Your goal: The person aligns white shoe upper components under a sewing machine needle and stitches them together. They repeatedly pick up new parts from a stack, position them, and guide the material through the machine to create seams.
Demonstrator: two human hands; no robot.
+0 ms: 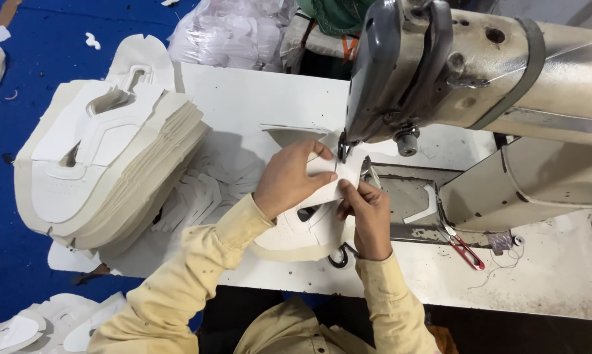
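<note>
Two hands pinched one white piece (332,178) under the machine (453,72) needle: left hand (289,178) pressed on top, right hand (368,213) gripped its near edge.

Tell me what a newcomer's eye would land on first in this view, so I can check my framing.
The big cream sewing machine fills the upper right, its needle end right above the two hands. The left hand and right hand press a white cut shoe piece flat under it at centre. At left, a tall stack of white cut pieces leans on the white table, and red-handled snips lie at right.
</note>
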